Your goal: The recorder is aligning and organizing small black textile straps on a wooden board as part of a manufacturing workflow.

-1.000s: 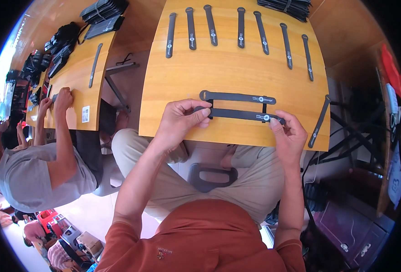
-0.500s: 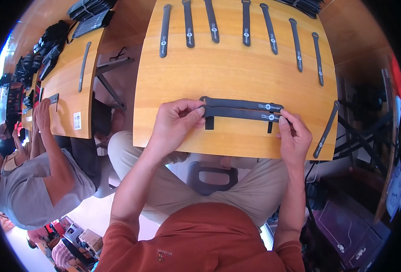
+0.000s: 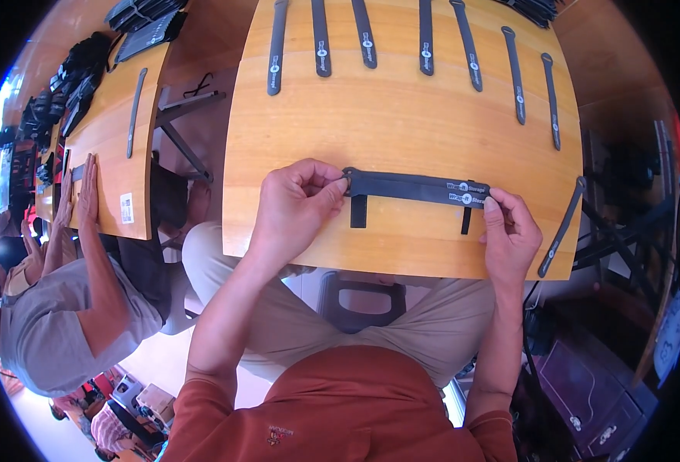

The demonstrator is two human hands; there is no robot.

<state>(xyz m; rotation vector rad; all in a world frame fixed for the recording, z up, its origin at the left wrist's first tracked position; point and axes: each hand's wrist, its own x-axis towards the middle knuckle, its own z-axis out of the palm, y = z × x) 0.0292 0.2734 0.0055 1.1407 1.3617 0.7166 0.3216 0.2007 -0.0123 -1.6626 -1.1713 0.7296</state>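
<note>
Two dark grey fabric straps with white printing lie one partly over the other near the front edge of the table. My left hand pinches the front strap at its left end, beside the rounded loop end of the strap behind. With thumb and fingers, my right hand grips the right end. Beneath the straps, a wider black strip and a narrower black strip stick out toward me. How the pieces join under the straps is hidden.
Several similar straps are spread along the far side of the wooden table; another strap lies at its right edge. Stacked straps sit at the back. To the left, a person works at another table.
The front strap has moved up over the rear one, covering more of it. My right hand has shifted slightly right. The neighbouring person's hands have come together over their work.
</note>
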